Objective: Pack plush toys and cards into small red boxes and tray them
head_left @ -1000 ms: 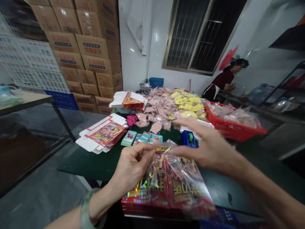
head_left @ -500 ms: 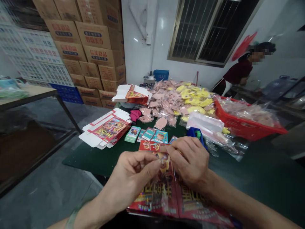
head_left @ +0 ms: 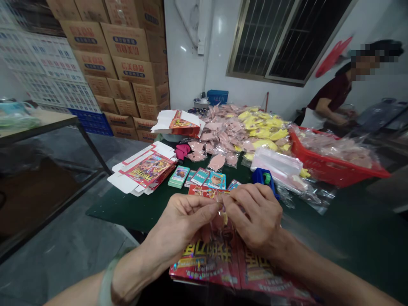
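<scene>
My left hand [head_left: 188,221] and my right hand [head_left: 255,212] meet over red printed box blanks [head_left: 207,263]. Thumb and fingers of each are closed in a pinch on what looks like a small clear plastic bag [head_left: 221,221], whose contents I cannot make out. The flat blanks lie near the table's front edge, with shiny gold lettering. Just beyond my fingers are several loose cards [head_left: 216,180] and a stack of cards [head_left: 179,176]. A blue tape dispenser [head_left: 265,180] with green tape stands behind my right hand.
More flat boxes [head_left: 148,170] lie at the left on the green table [head_left: 127,216]. Pink bagged pieces [head_left: 219,131] and yellow ones [head_left: 264,123] are heaped at the back. A red basket [head_left: 338,170] stands right, with clear bags [head_left: 277,161] before it. A person [head_left: 331,93] works beyond.
My hands have come closer together, with the left one moving slightly up and right. The clear plastic between them has shifted. In the background the person has moved right and an arm now shows.
</scene>
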The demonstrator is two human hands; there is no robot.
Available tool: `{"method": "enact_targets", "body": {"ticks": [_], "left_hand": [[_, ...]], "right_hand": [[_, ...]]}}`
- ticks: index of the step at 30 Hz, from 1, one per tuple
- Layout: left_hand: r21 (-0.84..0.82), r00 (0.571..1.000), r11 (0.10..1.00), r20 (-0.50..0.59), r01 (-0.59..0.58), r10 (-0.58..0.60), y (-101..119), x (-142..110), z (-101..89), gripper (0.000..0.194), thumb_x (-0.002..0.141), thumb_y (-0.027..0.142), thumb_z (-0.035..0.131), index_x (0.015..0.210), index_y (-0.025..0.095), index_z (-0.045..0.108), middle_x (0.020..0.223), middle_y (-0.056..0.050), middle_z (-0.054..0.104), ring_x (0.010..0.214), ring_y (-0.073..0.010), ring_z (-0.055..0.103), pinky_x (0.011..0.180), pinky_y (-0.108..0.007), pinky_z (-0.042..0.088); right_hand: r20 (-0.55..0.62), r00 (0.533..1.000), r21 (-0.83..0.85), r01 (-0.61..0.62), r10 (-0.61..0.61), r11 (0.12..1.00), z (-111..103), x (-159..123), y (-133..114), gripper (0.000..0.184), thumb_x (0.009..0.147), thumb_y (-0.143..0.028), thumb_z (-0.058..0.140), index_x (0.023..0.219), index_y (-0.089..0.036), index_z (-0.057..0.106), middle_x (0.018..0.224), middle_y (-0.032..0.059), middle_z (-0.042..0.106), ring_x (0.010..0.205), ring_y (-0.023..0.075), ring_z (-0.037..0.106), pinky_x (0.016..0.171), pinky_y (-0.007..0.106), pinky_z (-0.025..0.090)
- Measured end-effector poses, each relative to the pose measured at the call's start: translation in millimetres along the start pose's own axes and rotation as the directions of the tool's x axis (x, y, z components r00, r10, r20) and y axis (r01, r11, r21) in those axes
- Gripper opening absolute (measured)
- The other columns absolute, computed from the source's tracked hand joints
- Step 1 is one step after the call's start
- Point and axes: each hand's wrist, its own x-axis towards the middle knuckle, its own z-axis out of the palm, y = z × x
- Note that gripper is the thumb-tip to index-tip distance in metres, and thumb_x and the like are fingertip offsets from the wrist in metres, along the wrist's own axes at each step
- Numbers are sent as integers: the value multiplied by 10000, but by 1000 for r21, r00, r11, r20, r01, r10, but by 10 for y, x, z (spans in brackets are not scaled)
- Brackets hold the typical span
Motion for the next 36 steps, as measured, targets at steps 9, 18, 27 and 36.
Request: {"method": "enact_targets", "body": {"ticks": [9, 18, 27, 36], "left_hand": [[38, 998, 999, -53, 39, -37, 9, 22, 27, 211, 724, 313, 696, 680, 107, 682, 571, 7, 594, 396, -17, 439, 382, -131, 295], [108, 998, 994, -57, -18, 24, 17, 24, 24, 205, 753, 283, 636, 651, 108, 668, 576, -42, 637, 491, -88, 555, 452, -165, 391], [63, 992, 996, -110, -58, 65, 1, 7, 36, 149, 718, 246, 656, 647, 115, 649, 595, -23, 629, 518, -97, 563, 520, -205, 464], [151, 976, 983, -176, -101, 127, -41, -48, 45, 157, 779, 283, 623, 739, 131, 621, 603, -21, 635, 549, -94, 565, 548, -193, 450]], "right_hand": [[-7, 1000, -8, 3, -3, 1000, -10, 7, -5, 182, 887, -139, 434, 752, -156, 555, 703, 57, 570, 713, 201, 477, 659, 355, 322], [97, 980, 300, -194, 173, 934, 11, 7, 12, 105, 856, -132, 487, 805, -147, 578, 737, 46, 591, 710, 172, 499, 653, 334, 351], [250, 938, 491, -336, 239, 804, -16, -6, 11, 126, 859, -125, 462, 895, -155, 579, 859, 58, 603, 815, 167, 521, 745, 327, 423], [444, 754, 384, -649, 485, 657, 143, -85, 123, 109, 791, -134, 559, 862, -177, 630, 741, 28, 610, 727, 170, 529, 688, 323, 423]]}}
